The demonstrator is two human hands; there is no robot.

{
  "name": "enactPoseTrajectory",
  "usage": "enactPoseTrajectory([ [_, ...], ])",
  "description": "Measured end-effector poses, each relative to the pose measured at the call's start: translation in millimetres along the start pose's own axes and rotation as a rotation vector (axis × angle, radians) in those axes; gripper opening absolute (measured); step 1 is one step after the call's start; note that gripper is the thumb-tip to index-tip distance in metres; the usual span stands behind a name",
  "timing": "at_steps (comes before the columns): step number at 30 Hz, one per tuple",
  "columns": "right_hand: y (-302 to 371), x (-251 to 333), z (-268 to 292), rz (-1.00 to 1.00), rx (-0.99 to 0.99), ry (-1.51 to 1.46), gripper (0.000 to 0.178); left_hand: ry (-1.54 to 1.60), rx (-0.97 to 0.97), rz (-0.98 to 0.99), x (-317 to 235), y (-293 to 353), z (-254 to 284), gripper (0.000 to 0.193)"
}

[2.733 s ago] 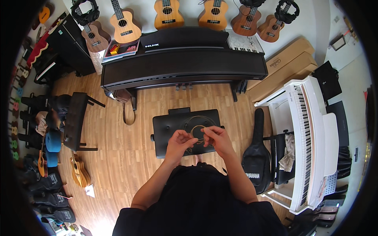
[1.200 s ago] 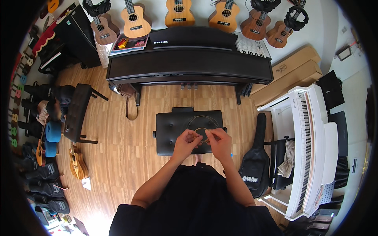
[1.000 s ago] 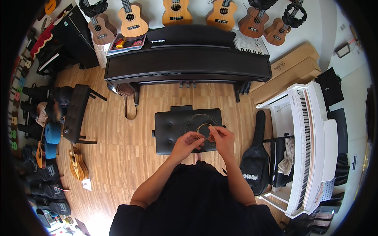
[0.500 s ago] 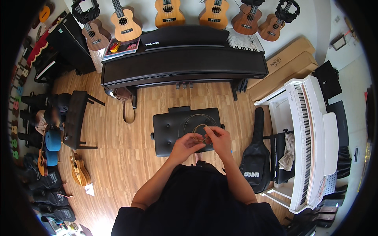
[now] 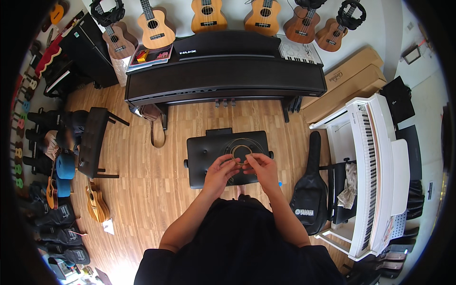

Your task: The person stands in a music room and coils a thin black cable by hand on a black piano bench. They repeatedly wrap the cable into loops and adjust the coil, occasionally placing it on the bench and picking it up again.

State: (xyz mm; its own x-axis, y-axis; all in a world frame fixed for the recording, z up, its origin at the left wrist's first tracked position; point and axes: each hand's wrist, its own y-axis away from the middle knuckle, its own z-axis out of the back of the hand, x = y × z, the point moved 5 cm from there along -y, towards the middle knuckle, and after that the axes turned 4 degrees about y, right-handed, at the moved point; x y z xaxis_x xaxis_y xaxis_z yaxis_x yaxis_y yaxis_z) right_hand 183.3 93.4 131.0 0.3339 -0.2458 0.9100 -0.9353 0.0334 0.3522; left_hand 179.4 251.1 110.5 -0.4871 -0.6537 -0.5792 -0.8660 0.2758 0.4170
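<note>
A thin brass-coloured guitar string [image 5: 242, 145], wound into a small ring with wider, looser loops around it, is held up in front of me. My left hand [image 5: 220, 175] pinches the lower left of the coil between thumb and fingers. Close beside it, my right hand [image 5: 262, 172] grips the coil's right side with thumb and fingertips. The fingertips of both hands nearly meet at the ring's lower part. Below the hands in this view is a black tufted bench [image 5: 199, 164]; the fingers hide exactly where the string's ends lie.
A dark digital piano [image 5: 223, 78] stands ahead, with ukuleles [image 5: 209, 16] on the wall above. To the right are a black gig bag [image 5: 309, 190] and a white piano [image 5: 370, 180]. On the left, a bench [image 5: 93, 142], a guitar [image 5: 96, 203] and a seated person [image 5: 52, 142].
My left hand's fingers have risen and closed nearer to the right hand's fingertips. The string's small ring stands more upright and open between them. The whole view has shifted slightly.
</note>
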Motion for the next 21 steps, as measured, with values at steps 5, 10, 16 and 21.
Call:
enactPoseTrajectory([
  [5, -0.3, -0.8, 0.4, -0.021, 0.008, -0.043, 0.019, 0.036, 0.113, 0.028, 3.1, -1.7, 8.2, 0.025],
  [10, 0.2, -2.1, -0.9, -0.050, 0.008, -0.034, 0.020, -0.094, 0.082, -0.004, -1.7, -0.9, 8.3, 0.030],
  [16, 0.8, -14.0, -1.7, -0.066, 0.007, 0.045, 0.022, -0.272, 0.029, -0.022, -12.8, 3.1, 12.9, 0.033],
  [21, 2.5, -40.4, -13.6, -0.071, 0.050, 0.111, 0.027, -0.437, -0.122, -0.072, -7.7, 1.7, 62.2, 0.029],
])
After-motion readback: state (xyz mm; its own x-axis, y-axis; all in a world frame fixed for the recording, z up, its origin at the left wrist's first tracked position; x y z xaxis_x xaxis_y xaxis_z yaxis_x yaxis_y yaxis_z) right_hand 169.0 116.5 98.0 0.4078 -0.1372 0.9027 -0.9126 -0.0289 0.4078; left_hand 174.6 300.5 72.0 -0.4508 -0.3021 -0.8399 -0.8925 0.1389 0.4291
